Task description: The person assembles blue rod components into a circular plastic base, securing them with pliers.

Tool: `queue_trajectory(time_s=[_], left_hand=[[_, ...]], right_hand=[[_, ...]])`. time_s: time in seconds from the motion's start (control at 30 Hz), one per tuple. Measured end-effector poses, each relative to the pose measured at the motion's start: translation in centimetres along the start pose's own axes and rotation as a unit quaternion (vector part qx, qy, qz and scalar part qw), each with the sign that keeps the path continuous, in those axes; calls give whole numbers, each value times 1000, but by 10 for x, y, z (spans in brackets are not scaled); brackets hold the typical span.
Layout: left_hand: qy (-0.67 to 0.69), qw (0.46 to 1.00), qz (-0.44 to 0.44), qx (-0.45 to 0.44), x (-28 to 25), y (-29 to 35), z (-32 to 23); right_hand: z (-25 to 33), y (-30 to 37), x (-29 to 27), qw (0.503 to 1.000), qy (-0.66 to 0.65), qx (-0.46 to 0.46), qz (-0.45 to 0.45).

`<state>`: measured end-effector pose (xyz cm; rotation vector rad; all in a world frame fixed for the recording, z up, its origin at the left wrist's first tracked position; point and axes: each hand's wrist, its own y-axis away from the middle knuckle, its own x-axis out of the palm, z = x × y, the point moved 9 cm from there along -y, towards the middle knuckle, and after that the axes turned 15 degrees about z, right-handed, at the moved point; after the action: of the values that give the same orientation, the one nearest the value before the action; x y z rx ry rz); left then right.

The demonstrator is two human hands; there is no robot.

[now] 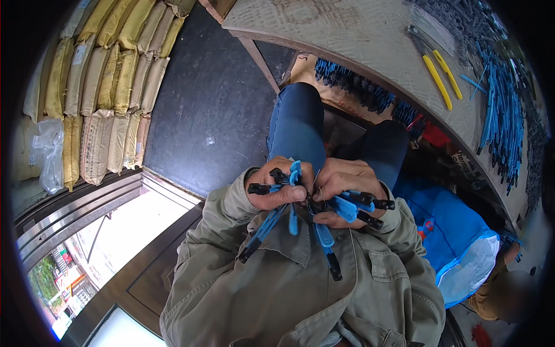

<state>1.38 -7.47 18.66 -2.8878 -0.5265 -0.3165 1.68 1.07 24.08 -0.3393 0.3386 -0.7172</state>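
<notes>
Both hands meet in front of my jacket, closed around a cluster of blue plastic strips with black ends, which fan outward in several directions. My left hand pinches the cluster at its middle with thumb and fingers. Against it, my right hand grips the other side, its fingers bent. A thin dark wire or cord seems to show between the fingertips, too small to make out. The inner ends of the strips are hidden by the fingers.
Right of my knees stands a worktable with yellow-handled pliers and a heap of blue strips. Beneath it lie more strips and a blue sack. Filled sacks are stacked at left. A person is partly visible lower right.
</notes>
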Motion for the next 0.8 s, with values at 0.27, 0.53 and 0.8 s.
queue_trajectory(time_s=[0.27,0.53,0.8], left_hand=[[16,1000,25,-3,2,1,0],[-177,984,-12,20,-10,-6,-24],[-86,983,-138,-85,-35,-20,-1]], right_hand=[[3,2,-2,1000,14,17,12],[-19,14,-21,995,-33,74,-62],[-49,34,-40,970,-101,173,-136]])
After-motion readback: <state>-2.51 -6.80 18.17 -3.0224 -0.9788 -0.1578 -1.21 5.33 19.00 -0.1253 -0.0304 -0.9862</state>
